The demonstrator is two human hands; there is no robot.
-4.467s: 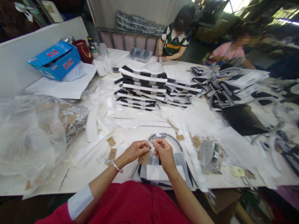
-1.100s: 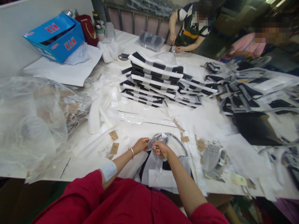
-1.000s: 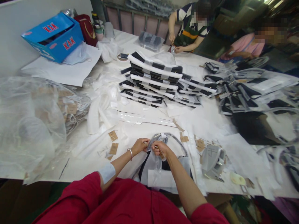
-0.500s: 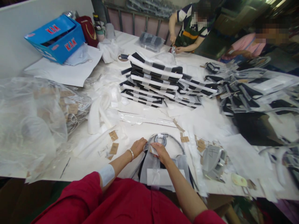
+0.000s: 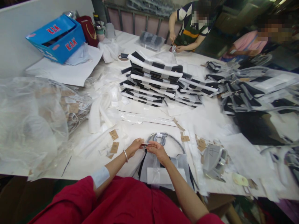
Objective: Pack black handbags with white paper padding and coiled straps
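Note:
Both my hands meet over the upper left of a bag [image 5: 143, 168] lying at the table's front edge. My left hand [image 5: 135, 146] and my right hand [image 5: 157, 151] are closed, fingertips pinching a small hang tag [image 5: 146, 143] from either side. The tag appears nearly edge-on, so its face is hidden. The bag is dark, covered with grey-white wrapping and a white strip [image 5: 165, 176] under clear tape. Its wrapped handle [image 5: 174, 139] arches away from me, with a coiled grey strap [image 5: 161, 143] inside the arch.
Loose brown tags [image 5: 114, 147] lie left of the bag. Wrapped bags [image 5: 154, 77] are stacked ahead, with more piled at right [image 5: 252, 93]. A clear plastic sack [image 5: 30, 121] and a blue box [image 5: 58, 40] stand left. Two people [image 5: 192, 28] work across the table.
The tag, earlier in my right hand with its tan face showing, is now turned edge-on between both hands. My left hand has shifted slightly left and toward me.

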